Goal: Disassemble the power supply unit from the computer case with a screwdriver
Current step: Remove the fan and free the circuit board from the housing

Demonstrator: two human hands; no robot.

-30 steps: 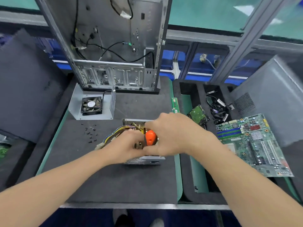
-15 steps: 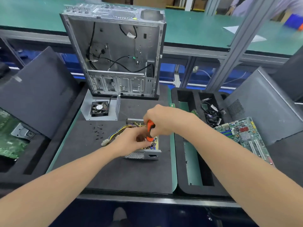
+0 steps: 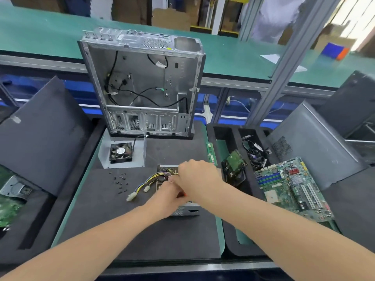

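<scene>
The opened power supply unit (image 3: pixel 183 211) lies on the black mat, its yellow and blue cables (image 3: pixel 149 180) trailing left to white plugs. My right hand (image 3: pixel 195 178) is curled over the orange-handled screwdriver (image 3: pixel 183 194), of which only a sliver shows. Below it, my left hand (image 3: pixel 167 197) rests on the unit with curled fingers at the tool's shaft under my right hand. The bare computer case (image 3: pixel 142 88) stands upright behind, its side off and only loose black wires inside.
A metal cover with a fan (image 3: pixel 121 152) lies before the case, with several black screws (image 3: pixel 120 182) near it. A RAM stick (image 3: pixel 211 154), hard drive (image 3: pixel 235 162), cable bundle (image 3: pixel 256 153) and motherboard (image 3: pixel 292 185) sit right. Dark side panels (image 3: pixel 40 134) lean left and right.
My head has lifted, so the whole case and the far bench show. Both hands stay on the power supply unit. My right hand now covers most of the orange handle.
</scene>
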